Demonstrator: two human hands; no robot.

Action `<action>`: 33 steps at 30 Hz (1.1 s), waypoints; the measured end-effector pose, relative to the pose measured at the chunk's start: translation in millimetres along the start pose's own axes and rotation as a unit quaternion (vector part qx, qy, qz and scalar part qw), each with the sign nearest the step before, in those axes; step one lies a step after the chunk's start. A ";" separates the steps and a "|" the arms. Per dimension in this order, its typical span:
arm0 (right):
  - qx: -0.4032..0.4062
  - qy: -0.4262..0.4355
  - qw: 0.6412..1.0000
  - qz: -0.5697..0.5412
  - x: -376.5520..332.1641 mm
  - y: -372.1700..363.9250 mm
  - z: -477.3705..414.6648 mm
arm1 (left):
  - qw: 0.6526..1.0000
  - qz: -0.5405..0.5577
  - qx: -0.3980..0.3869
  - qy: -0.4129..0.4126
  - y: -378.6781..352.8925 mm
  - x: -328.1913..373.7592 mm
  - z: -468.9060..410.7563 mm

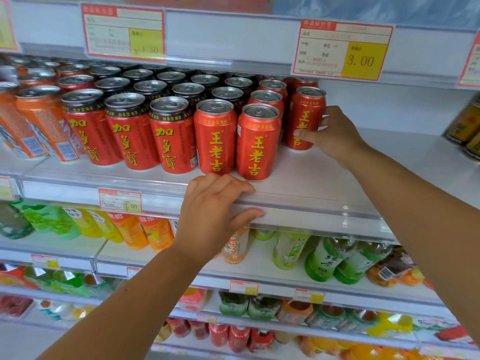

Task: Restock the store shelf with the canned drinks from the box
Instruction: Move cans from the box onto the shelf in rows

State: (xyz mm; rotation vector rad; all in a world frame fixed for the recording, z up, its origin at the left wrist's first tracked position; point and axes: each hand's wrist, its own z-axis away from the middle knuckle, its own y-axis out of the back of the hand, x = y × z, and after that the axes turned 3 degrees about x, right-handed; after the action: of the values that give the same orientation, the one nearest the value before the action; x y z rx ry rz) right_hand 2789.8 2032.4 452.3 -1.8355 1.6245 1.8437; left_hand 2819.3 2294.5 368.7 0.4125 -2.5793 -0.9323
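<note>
Left hand (215, 211) – shelf edge (324, 213) – red cans (215, 137)

The white shelf (324, 178) is being occupied by upright cans in rows. Orange cans (44, 126) are being shown at its left end, red cans with black tops (130, 133) just beside them, then red cans with yellow letters (257, 146), and gold cans (465, 123) well apart at the far right. A single red can (305, 118) is being held on the shelf surface by the right hand (335, 133), just beside the red rows, and the front rail (311, 214) is being gripped by the left hand (210, 211).
</note>
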 end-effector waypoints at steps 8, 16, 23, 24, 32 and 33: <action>0.015 -0.012 1.000 -0.010 4.0 -15.1 -18.6 | 1.000 -0.001 0.006 -0.005 0.3 -0.5 0.2; 0.050 -0.031 0.998 -0.025 -5.0 1.2 10.3 | 0.989 0.128 -0.002 0.069 22.3 3.4 -0.9; 0.085 0.192 0.938 -0.276 -37.5 -25.0 212.1 | 0.967 0.127 0.065 0.211 84.0 -37.6 123.8; 0.022 0.174 0.945 -0.277 -37.0 -43.8 237.2 | 0.953 0.119 0.036 0.275 85.8 -50.4 155.1; -0.490 -0.010 0.872 -0.005 32.4 -279.9 335.4 | 0.666 0.089 -0.206 0.711 87.5 -105.9 402.5; -0.523 -0.011 0.852 0.032 48.3 -309.3 347.9 | 0.638 0.082 -0.214 0.735 83.3 -105.8 433.0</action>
State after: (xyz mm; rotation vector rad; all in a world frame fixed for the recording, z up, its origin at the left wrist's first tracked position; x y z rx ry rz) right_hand 2749.6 2375.9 136.9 -1.9775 0.6064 3.1150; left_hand 2714.5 2635.5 88.9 0.4681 -0.8216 -0.5985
